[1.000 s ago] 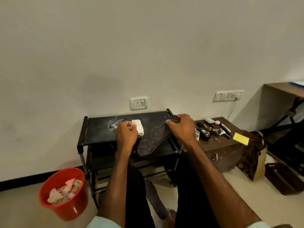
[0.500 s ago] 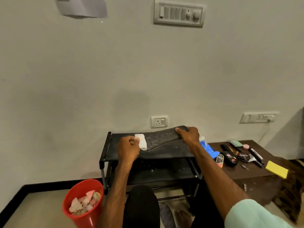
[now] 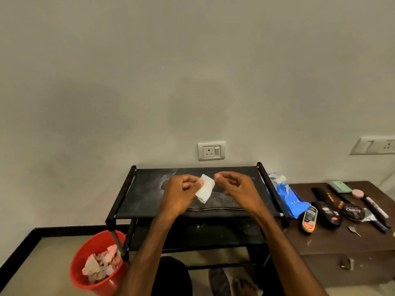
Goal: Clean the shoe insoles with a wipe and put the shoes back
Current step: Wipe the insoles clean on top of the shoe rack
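A dark insole (image 3: 215, 205) lies flat on the top shelf of the black shoe rack (image 3: 147, 195), its front edge near the shelf's front bar. My left hand (image 3: 181, 194) pinches a folded white wipe (image 3: 205, 188) just above the insole. My right hand (image 3: 237, 188) hovers to the right of the wipe with fingers loosely curled, holding nothing and off the insole. A dark shoe (image 3: 219, 282) shows on the floor under the rack between my legs.
A red bucket (image 3: 85, 265) with used wipes stands on the floor left of the rack. A blue wipe pack (image 3: 287, 196) leans at the rack's right side. A brown cabinet (image 3: 342, 242) on the right carries polish tins, bottles and markers. The wall with a socket is close behind.
My right hand has let go of the insole, which now lies flat on the shelf. Both hands have come together over it, and the wipe has lifted off the insole.
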Demonstrator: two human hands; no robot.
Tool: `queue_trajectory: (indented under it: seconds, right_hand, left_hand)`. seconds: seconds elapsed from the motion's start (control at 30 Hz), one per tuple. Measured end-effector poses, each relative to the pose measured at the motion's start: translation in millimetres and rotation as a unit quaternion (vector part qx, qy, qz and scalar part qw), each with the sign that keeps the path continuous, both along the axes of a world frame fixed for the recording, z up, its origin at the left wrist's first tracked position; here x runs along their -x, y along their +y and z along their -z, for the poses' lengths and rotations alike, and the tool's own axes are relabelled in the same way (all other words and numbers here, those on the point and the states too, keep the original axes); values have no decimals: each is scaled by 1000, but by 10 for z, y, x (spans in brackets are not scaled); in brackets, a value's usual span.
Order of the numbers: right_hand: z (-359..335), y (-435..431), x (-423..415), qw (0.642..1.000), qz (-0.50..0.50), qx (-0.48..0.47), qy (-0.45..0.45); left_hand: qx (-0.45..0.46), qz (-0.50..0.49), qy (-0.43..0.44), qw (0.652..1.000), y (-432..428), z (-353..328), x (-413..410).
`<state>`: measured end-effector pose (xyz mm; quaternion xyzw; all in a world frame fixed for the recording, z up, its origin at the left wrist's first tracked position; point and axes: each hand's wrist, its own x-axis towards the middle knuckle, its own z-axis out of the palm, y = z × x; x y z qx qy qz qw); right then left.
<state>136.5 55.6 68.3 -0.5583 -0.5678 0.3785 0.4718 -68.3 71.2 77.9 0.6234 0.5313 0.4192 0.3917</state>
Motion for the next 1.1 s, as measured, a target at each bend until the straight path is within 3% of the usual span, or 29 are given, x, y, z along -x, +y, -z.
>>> queue_trajectory:
  seconds: [0.1, 0.33, 0.43, 0.53, 0.7, 0.9, 1.1]
  right_hand:
    - [21, 81, 63, 991, -88, 18, 100]
    - [145, 467, 40, 979, -25, 36, 197]
    - [155, 585, 52, 982, -73, 67, 163]
    - [129, 692, 14, 987, -127, 60, 76]
    - [146, 909, 57, 984, -169, 49, 8]
    - [330, 966, 220, 977, -192, 81, 40]
    - [468, 969, 328, 976, -151, 84, 135]
  left_hand:
    - [-11, 15, -8, 1000, 178, -51, -60]
    - [20, 42, -81, 996, 424, -3, -25]
    - [5, 27, -101, 995, 507, 129, 21]
    - [-2, 31, -69, 997, 592, 268, 84]
    - [-8, 61, -26, 998, 726, 462, 165]
    - [-33, -6, -91, 995, 745, 611, 252]
    - [-42, -26, -88, 995, 714, 583, 310]
